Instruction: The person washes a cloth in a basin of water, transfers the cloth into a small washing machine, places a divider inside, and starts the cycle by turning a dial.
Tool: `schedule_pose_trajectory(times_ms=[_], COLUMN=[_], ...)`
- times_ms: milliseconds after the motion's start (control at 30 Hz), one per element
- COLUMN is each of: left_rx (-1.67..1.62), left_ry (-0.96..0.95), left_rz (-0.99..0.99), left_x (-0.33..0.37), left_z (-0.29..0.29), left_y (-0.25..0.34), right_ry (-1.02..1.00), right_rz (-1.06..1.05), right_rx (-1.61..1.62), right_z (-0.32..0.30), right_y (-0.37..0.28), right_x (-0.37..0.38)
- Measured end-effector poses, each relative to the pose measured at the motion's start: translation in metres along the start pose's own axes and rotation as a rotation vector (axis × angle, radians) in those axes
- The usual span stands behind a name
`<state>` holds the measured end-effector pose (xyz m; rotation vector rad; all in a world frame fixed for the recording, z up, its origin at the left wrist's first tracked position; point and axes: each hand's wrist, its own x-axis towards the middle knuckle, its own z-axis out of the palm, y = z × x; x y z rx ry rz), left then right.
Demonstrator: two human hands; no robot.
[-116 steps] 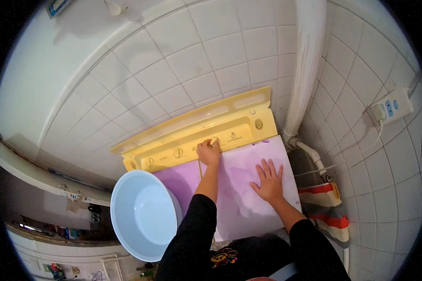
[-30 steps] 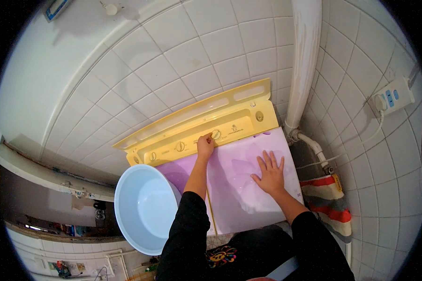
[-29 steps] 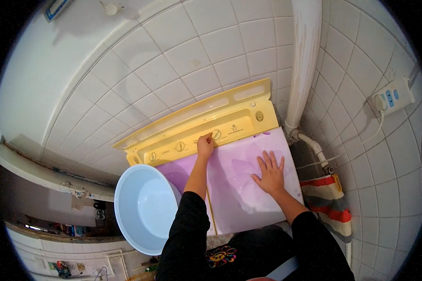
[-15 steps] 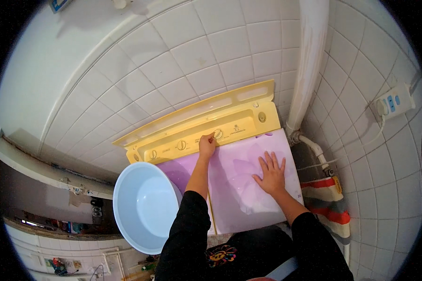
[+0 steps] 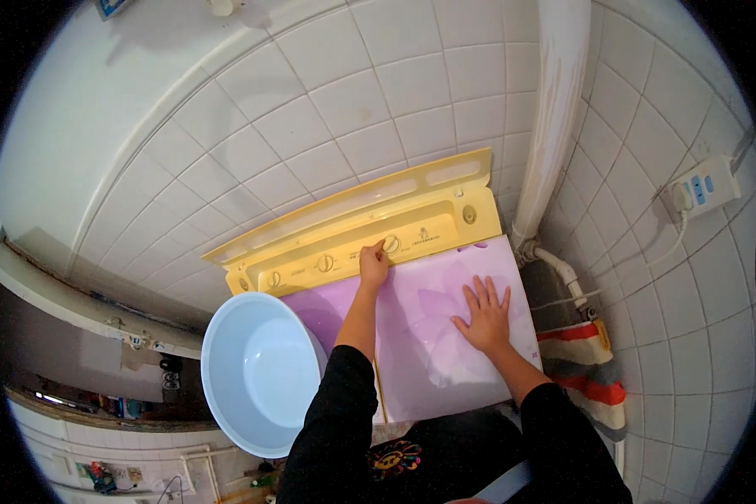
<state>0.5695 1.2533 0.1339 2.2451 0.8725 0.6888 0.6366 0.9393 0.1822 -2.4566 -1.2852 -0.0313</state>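
Observation:
A twin-tub washing machine with a yellow control panel (image 5: 349, 261) and purple-patterned lids stands before me. My left hand (image 5: 375, 265) reaches up to the panel, its fingers closed at the left side of the rightmost round knob (image 5: 391, 244). The two other knobs, a middle knob (image 5: 326, 264) and a left knob (image 5: 275, 279), are untouched. My right hand (image 5: 486, 316) lies flat on the larger right lid (image 5: 420, 370), fingers spread. Part of the narrower left lid (image 5: 319, 307) shows behind my left forearm, and the lids are down.
A light blue basin (image 5: 265, 370) sits on the left part of the machine. White pipe (image 5: 554, 118) runs down the corner on the right. Striped cloth (image 5: 584, 370) hangs beside the machine. A power socket (image 5: 704, 186) with a plugged-in cord is on the right tiled wall.
The view has shifted slightly. My left hand stays at the same knob with only a slight change in its pose; my right hand remains flat on the lid.

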Motion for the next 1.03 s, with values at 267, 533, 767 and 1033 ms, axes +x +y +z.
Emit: schedule_pose_trajectory(times_ms=[267, 533, 767, 1033], left_rx=[-0.009, 0.003, -0.123, -0.116], left_ry=[0.028, 0.027, 0.025, -0.016], left_rz=[0.025, 0.073, 0.062, -0.013], left_x=[-0.003, -0.002, -0.001, 0.001], left_z=[0.001, -0.007, -0.008, -0.007], left_y=[0.004, 0.004, 0.006, 0.007], right_ry=[0.005, -0.023, -0.022, -0.043], right_rz=[-0.002, -0.006, -0.001, 0.016], right_rx=[-0.01, -0.012, -0.005, -0.003], right_z=[0.002, 0.001, 0.002, 0.004], right_y=[0.001, -0.001, -0.001, 0.002], right_x=[0.0, 0.0, 0.0, 0.001])
